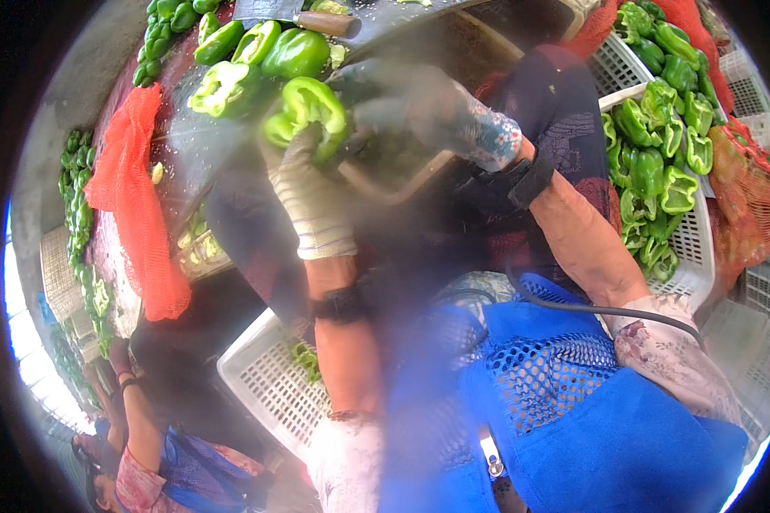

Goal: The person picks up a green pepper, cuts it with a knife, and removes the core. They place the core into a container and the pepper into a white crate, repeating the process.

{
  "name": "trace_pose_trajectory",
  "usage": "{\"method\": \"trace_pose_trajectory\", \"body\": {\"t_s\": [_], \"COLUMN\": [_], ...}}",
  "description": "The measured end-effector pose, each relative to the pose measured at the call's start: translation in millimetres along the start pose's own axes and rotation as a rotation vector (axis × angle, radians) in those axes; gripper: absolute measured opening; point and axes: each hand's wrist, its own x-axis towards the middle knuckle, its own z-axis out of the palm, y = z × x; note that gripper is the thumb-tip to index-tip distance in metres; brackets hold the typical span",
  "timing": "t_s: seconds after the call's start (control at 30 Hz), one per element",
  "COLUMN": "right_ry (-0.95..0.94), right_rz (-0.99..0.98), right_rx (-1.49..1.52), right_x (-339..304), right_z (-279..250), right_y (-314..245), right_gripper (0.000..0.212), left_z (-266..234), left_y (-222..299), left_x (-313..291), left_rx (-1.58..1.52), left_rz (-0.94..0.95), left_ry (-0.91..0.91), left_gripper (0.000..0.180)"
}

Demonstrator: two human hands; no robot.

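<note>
My left hand (315, 201), in a pale striped glove, is closed on a cut green bell pepper (318, 104) with its hollow inside showing. Just to the right, my right hand (423, 111) wears a dark glove with a flowered cuff. Its fingers are smeared by motion and haze, so I cannot see whether they hold anything. Beyond the held pepper, a pepper half (220, 88) and a whole green bell pepper (296, 54) lie on the worktop. A wood-handled cleaver (327, 23) rests flat at the far edge of that group.
A white plastic crate (697, 248) full of cut peppers stands at my right. Another white crate (252, 368) sits by my left forearm with green pieces inside. Red mesh netting (133, 205) drapes over the worktop's left side. Another person (158, 453) works at lower left.
</note>
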Motion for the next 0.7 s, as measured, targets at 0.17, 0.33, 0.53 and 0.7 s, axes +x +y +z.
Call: {"method": "trace_pose_trajectory", "body": {"t_s": [0.17, 0.33, 0.53, 0.7], "right_ry": [0.075, 0.085, 0.541, 0.389], "right_rz": [0.213, 0.215, -0.186, -0.322], "right_rx": [0.824, 0.743, 0.085, -0.285], "right_x": [-6.0, 0.9, 10.2, 11.8], "right_z": [22.7, 5.1, -7.6, 43.4], "right_y": [-14.6, -20.4, -24.1, -31.4], "right_gripper": [0.044, 0.046, 0.045, 0.04], "left_z": [-3.9, 16.2, -22.4, 4.4], "left_y": [-15.1, -22.6, 2.8, -26.2], "left_x": [6.3, 3.2, 3.1, 9.1], "left_rx": [0.141, 0.288, -0.452, 1.075], "left_rz": [0.186, 0.127, -0.055, 0.736], "left_ry": [-0.082, -0.084, -0.048, -0.086], "left_gripper": [0.044, 0.05, 0.043, 0.05]}}
